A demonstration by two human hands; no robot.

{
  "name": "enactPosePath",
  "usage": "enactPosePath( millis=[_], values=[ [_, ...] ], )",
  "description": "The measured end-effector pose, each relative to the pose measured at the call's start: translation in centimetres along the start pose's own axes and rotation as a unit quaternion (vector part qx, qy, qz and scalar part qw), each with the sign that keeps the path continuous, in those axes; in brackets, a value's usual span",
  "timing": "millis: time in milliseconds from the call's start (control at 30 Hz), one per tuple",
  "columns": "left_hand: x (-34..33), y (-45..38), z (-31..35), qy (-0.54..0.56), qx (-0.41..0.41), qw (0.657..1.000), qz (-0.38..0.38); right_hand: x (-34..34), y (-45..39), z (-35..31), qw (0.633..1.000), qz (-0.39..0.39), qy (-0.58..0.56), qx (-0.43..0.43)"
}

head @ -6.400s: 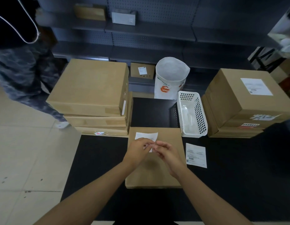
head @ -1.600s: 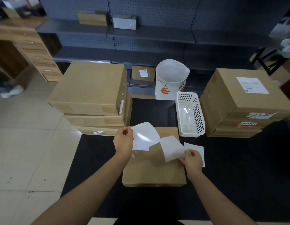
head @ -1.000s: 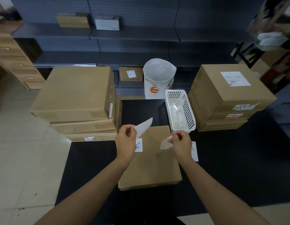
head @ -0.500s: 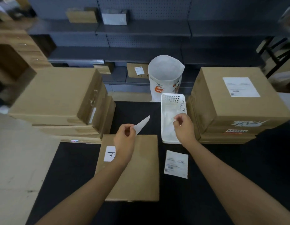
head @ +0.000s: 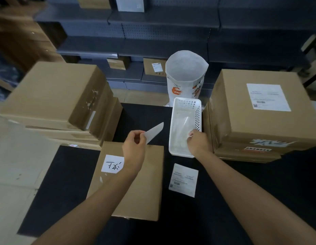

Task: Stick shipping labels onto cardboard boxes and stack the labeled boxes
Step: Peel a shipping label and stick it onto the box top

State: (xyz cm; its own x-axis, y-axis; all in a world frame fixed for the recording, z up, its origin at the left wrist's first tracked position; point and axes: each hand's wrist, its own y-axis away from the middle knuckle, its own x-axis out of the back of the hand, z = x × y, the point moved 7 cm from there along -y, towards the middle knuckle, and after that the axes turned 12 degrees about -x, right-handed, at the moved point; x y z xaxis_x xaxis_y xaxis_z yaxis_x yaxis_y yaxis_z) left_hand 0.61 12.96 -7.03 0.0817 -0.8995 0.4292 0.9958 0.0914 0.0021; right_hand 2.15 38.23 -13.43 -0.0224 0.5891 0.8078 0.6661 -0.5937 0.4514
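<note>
The left hand [head: 134,149] pinches the peeled label [head: 154,132] just above the far edge of the flat box [head: 136,188] on the desk [head: 242,200], nearer it than the right hand [head: 197,141], whose curled fingers [head: 190,136] rest in the white basket [head: 173,138].

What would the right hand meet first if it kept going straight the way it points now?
Most likely the clear backing sheets lying in the white perforated plastic basket; the right hand already hovers over its near end. Depth is unclear.
</note>
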Motion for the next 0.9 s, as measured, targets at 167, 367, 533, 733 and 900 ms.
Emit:
enactPosePath(
  millis=[167,367,533,733,900],
  values=[
    [-0.2,0.1,0.3,0.002,-0.011,1.000,0.004,0.8,2.9,-2.5,0.998,0.024,-0.058,0.021],
    [0.2,1.0,1.0,0.016,-0.053,0.998,-0.016,-2.9,6.5,-4.8,0.931,-0.179,-0.312,-0.062],
    [0.8,1.7,0.6,0.024,-0.110,0.992,-0.060,-4.1,8.4,-6.5,0.884,-0.223,-0.398,-0.099],
    [3.4,2.3,0.4,0.022,-0.194,0.973,-0.127,-5.4,10.8,-8.2,0.880,-0.198,-0.416,-0.114],
    [7.2,2.0,-1.6,0.031,-0.202,0.955,-0.213,-7.4,13.4,-9.7,0.902,-0.137,-0.388,-0.129]
  ],
)
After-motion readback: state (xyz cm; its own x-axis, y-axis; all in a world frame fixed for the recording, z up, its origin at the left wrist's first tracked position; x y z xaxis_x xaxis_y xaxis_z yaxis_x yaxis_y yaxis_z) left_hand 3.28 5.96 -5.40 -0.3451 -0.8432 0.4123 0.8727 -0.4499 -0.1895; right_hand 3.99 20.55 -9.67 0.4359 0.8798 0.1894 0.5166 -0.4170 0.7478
